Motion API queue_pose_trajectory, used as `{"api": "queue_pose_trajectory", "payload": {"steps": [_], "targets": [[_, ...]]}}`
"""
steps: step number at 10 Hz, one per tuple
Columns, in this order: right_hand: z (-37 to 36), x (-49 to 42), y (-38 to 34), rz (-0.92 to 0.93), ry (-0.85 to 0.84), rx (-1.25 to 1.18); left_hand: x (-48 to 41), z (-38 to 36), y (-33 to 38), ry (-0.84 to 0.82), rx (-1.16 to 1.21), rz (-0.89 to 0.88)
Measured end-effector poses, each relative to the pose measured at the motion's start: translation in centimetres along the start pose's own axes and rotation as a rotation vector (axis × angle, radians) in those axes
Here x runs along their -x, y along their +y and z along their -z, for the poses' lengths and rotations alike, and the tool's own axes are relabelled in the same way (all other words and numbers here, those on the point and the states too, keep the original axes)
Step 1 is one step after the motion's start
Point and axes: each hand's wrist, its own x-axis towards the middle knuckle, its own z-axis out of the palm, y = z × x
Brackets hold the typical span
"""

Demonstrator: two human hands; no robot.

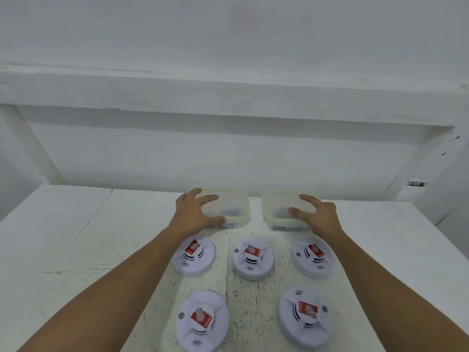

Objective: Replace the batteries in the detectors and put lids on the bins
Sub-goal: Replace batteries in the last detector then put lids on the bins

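Plastic left bin (pixel 234 203) sits under L hand (pixel 195 214), right bin (pixel 275 207) under R hand (pixel 321 218), both hands spread wide, far side.

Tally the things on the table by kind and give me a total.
Detectors: 5
Red batteries: 5
Bins: 2
Total: 12
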Motion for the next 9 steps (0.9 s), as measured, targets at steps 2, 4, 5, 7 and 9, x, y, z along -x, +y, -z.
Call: {"api": "queue_pose_trajectory", "payload": {"steps": [2,4,5,7,9], "targets": [[-0.74,1.29,-0.55,0.033,-0.003,0.012,0.14,-0.22,0.02,-0.003,0.002,0.006],[-0.68,1.36,-0.71,0.06,0.004,0.046,0.2,-0.14,-0.02,-0.007,-0.001,-0.005],[-0.82,1.48,-0.75,0.078,0.014,0.055,0.6,0.05,0.05,-0.005,-0.005,-0.004],[-0.83,1.69,-0.83,0.065,0.015,0.073,0.87,0.05,0.24,0.018,-0.008,-0.02],[-0.45,1.79,-1.46,0.031,-0.027,0.102,0.86,0.36,0.41,-0.023,-0.011,-0.031]]}}
